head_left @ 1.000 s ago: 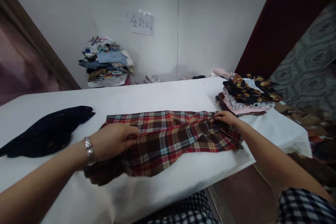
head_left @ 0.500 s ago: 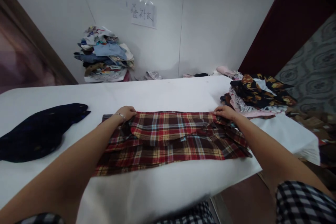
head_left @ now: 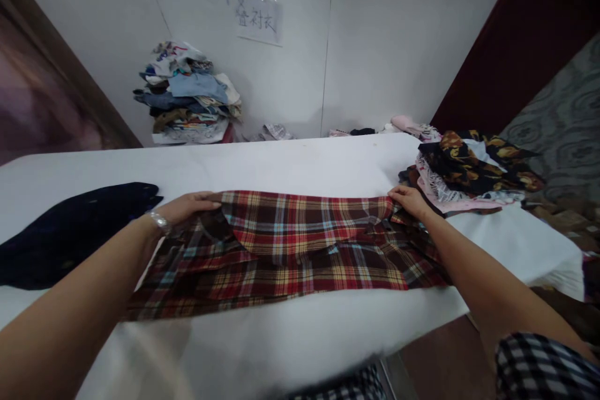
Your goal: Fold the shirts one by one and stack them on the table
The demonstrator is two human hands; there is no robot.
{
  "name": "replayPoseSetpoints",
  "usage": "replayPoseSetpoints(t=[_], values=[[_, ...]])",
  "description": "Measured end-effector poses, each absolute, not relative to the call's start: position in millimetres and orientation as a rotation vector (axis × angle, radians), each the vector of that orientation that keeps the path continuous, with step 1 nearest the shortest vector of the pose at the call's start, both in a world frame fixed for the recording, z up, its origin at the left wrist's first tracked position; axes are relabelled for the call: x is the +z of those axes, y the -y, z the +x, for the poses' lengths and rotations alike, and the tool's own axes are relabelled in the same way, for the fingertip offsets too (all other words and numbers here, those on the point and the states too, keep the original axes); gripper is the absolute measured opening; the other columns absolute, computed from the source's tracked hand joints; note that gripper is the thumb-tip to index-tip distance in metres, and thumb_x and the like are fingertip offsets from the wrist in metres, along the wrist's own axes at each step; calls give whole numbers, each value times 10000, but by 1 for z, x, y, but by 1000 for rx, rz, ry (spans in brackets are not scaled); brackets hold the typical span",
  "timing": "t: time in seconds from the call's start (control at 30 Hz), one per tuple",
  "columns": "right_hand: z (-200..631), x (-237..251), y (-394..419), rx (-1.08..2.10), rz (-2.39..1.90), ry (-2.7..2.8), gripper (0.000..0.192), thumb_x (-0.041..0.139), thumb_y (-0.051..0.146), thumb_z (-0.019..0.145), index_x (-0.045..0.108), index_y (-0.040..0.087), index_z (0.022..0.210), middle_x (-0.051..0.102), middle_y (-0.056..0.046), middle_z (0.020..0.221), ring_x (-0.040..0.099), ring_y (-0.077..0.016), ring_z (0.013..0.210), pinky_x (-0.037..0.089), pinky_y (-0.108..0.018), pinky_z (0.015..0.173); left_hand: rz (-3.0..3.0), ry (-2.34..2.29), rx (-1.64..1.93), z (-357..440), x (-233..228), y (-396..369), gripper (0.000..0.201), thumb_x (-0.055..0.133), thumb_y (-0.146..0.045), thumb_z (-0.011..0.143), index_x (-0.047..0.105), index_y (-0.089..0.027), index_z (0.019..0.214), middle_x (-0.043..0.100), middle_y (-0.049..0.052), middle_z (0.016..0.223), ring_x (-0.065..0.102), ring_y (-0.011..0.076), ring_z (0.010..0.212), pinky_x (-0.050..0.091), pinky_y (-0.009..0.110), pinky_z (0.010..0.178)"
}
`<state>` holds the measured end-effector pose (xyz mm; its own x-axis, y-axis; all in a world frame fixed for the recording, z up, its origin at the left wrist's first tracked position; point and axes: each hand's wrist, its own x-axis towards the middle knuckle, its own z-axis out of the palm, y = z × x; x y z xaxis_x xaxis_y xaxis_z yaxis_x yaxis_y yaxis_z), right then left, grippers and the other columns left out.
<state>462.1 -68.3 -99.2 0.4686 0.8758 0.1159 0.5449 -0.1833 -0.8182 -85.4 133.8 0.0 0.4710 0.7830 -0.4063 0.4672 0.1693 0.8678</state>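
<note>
A plaid shirt (head_left: 300,244) in red, brown and yellow lies across the white table in front of me, partly folded into a wide band. Its far edge is pinched at the left end by my left hand (head_left: 192,206), which wears a silvery bracelet. At the right end of that same edge, my right hand (head_left: 407,199) grips the cloth between thumb and fingers. Between the two hands the edge is stretched nearly straight, with a curved flap of cloth hanging toward me over the lower layer.
A dark navy garment (head_left: 75,231) lies on the white table (head_left: 281,165) at the left. At the right is a heap of clothes topped by a black floral piece (head_left: 473,162). A tall stack of clothes (head_left: 192,97) stands behind the table, below a paper sign (head_left: 259,20).
My left hand has moved left along the shirt's far edge, and more of the shirt's left end now shows. My right hand stays at the right end, still gripping.
</note>
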Motion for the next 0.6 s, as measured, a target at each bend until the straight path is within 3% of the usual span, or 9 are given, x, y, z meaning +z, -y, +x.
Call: replayPoseSetpoints(t=[0.13,0.27,0.37,0.47,0.6], values=[[459,-98,68,471,-1884,1254,405,603,590,666,635,188,692,629,-27,672,545,-170,653,465,-298,666,1293,-1096,671,-86,32,-116,489,733,-416,654,593,-191,1065,704,-24,868,621,223,863,538,380,791],[456,-96,66,421,-1918,1330,381,586,565,685,645,188,695,638,-32,682,552,-175,663,464,-290,653,1607,-1345,663,-85,38,-134,383,651,-423,731,587,-183,1023,666,-33,786,620,212,802,518,352,746],[454,-100,62,416,-1962,1354,384,574,556,688,653,180,706,637,-32,661,547,-172,633,453,-278,597,1970,-1648,423,-80,11,-156,332,668,-424,698,625,-143,869,651,16,726,625,247,810,497,347,750],[452,-106,58,367,-2005,1390,396,553,556,701,655,173,691,638,-36,643,555,-179,632,455,-284,600,1995,-1815,191,-77,-28,-169,352,690,-447,666,648,-126,804,691,96,804,637,292,877,488,368,800],[454,-110,60,330,-2023,1433,412,527,561,739,675,177,729,673,-42,701,596,-199,701,472,-297,676,1831,-1757,349,-90,-56,-170,607,690,-516,648,618,-107,1091,689,147,1053,638,287,970,500,353,824]])
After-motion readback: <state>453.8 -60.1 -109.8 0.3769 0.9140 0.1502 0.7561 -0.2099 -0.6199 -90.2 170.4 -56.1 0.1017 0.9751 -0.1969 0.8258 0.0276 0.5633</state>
